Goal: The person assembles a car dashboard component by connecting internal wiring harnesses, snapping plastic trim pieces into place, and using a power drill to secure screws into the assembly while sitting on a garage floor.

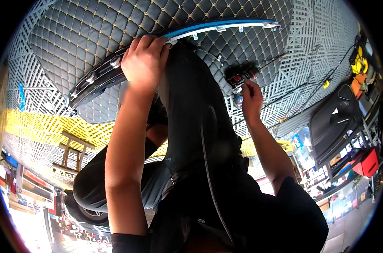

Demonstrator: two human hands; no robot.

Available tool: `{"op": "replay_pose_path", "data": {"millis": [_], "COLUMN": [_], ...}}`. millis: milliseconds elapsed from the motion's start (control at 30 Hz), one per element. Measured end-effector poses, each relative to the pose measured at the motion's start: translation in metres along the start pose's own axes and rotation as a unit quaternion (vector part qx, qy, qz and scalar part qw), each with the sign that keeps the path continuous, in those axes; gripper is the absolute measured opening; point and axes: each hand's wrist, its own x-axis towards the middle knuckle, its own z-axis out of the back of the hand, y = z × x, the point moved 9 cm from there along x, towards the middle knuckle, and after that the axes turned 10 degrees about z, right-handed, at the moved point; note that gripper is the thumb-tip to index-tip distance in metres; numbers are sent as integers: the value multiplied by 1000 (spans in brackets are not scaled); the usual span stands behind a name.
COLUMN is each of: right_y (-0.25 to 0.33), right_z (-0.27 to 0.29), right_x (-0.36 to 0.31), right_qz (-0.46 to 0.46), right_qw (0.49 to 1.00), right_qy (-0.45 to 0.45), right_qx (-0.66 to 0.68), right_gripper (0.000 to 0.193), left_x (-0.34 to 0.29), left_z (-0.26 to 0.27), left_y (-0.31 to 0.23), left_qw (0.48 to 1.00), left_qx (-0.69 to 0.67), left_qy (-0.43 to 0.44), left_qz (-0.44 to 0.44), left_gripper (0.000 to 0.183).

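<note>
A long curved trim strip (102,69) arcs across the dark quilted mat, its left part black with round shiny pieces and its right part edged in blue and white with small clips. My left hand (145,59) is closed over the middle of the strip, fingers curled across its top edge. To the right, my right hand (252,95) has thumb and fingers bent together at the near edge of a small red and black tool (238,79). What exactly the fingertips pinch there is hard to see. My bent knee lies between both hands.
The quilted mat (79,38) lies on grey and yellow floor tiles (39,126). Dark cables run over the floor at right. A small wooden stool (75,152) is at left. Black panels (337,120), a red box (366,163) and yellow items (359,63) stand at right.
</note>
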Motion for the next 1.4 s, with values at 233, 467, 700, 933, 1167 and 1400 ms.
{"op": "replay_pose_path", "data": {"millis": [233, 467, 700, 933, 1167, 1400], "right_y": [146, 145, 147, 145, 139, 132], "right_z": [-173, -216, -214, -210, -211, -226], "right_x": [43, 56, 73, 75, 75, 83], "right_qz": [-153, -263, -205, -186, -224, -260], "right_qw": [864, 860, 894, 923, 917, 878], "right_qy": [137, 76, 126, 78, 85, 192], "right_qx": [460, 431, 377, 327, 320, 352], "right_gripper": [31, 17, 22, 25, 21, 25], "left_x": [1, 11, 16, 13, 9, 19], "left_z": [-1, -1, -7, -6, -6, -12], "left_y": [-5, -4, -1, 0, 0, 2], "left_qw": [1000, 1000, 998, 999, 999, 996], "left_qx": [-16, -2, 17, -15, -37, 2], "left_qy": [3, 9, 52, 30, 19, 84], "left_qz": [-5, -13, 3, 0, -4, 21], "left_gripper": [12, 8, 9, 9, 8, 10]}}
